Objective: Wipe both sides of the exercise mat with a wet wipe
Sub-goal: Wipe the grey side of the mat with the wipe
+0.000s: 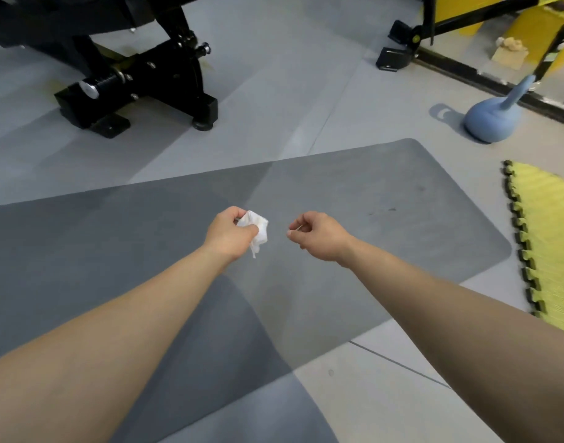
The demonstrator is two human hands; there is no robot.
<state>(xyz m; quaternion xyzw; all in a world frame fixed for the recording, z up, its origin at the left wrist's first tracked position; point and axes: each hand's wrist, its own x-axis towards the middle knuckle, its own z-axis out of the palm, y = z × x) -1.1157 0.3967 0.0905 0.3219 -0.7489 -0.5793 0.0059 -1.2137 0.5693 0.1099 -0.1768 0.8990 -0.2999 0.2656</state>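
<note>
A grey exercise mat (386, 199) lies flat on the floor, stretching from the left edge to a rounded end at the right. My left hand (229, 233) is held above the middle of the mat and grips a crumpled white wet wipe (257, 228). My right hand (319, 236) hovers just to the right of the wipe, fingers curled with thumb and forefinger pinched together; nothing shows between them. Both forearms reach in from the bottom of the view.
A black gym machine base (140, 81) stands at the back left. A light blue kettlebell (491, 118) sits at the back right, near a black-and-yellow frame (440, 24). A yellow interlocking foam tile (549, 238) borders the mat's right end.
</note>
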